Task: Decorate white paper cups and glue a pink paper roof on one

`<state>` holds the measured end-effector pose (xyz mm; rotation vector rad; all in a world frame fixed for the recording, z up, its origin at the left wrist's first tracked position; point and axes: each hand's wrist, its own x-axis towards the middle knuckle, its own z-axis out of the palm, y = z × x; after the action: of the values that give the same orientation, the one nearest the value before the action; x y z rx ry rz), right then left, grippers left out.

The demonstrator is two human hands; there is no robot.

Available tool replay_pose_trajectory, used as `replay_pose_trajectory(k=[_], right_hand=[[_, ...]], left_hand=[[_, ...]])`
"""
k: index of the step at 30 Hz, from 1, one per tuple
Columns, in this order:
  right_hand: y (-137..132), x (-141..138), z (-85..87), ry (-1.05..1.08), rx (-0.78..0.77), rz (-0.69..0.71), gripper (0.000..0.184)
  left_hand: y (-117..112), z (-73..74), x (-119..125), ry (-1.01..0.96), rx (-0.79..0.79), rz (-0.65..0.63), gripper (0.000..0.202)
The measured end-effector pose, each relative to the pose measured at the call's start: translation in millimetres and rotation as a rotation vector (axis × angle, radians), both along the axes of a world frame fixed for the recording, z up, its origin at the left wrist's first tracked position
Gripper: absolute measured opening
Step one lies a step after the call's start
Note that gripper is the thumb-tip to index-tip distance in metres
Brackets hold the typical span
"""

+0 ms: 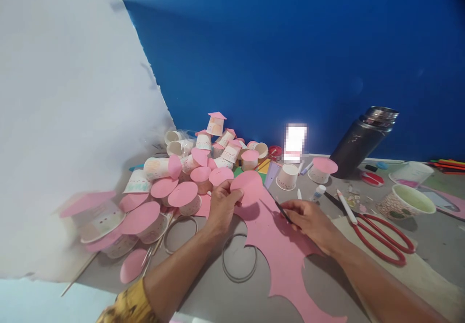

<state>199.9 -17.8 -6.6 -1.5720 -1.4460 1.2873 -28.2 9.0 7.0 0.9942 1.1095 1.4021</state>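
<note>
A pink sheet of paper with scalloped, cut-out edges lies on the grey table. My left hand pinches a round pink paper piece at its left edge, over the top of the sheet. My right hand is closed around a slim black pointed tool, its tip close to the right side of the round piece. Whether this tool has one blade or two is hard to make out. Below my left hand, a grey ring lies partly beside the sheet.
Paper cups with pink paper tops crowd the left and back. Large red-handled scissors, a white marker and a patterned cup are at right. A dark flask leans near the blue wall.
</note>
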Motion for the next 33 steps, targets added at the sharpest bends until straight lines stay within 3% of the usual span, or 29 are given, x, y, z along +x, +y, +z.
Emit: replay_pose_trajectory(k=[2,4,10,16,22,33], right_hand=[[1,1,2.6,0.237,0.001,-0.037,0.052],[-1,1,6.4,0.318,0.007,-0.003,0.061],[-7,-6,16.5,0.119,0.022,0.135,0.065],[-13,-15,11.9,0.129,-0.096,0.267,0.061],[-18,-22,7.5,0.104,-0.071,0.249,0.060],[-16,-19,-2.9,0.062,-0.035,0.236,0.057]], left_hand=[[0,-1.5,0,-0.045,-0.030,-0.021,0.015],[0,-2.3,0,-0.086,-0.040,-0.024,0.018],[4,0.7,1,-0.258,-0.047,0.033,0.024],[3,-0.3,5,-0.365,-0.092,0.030,0.034],[-4,-4.9,13,-0.375,-0.086,-0.054,0.034],[-1,-10.7,13,-0.378,-0.063,-0.056,0.027]])
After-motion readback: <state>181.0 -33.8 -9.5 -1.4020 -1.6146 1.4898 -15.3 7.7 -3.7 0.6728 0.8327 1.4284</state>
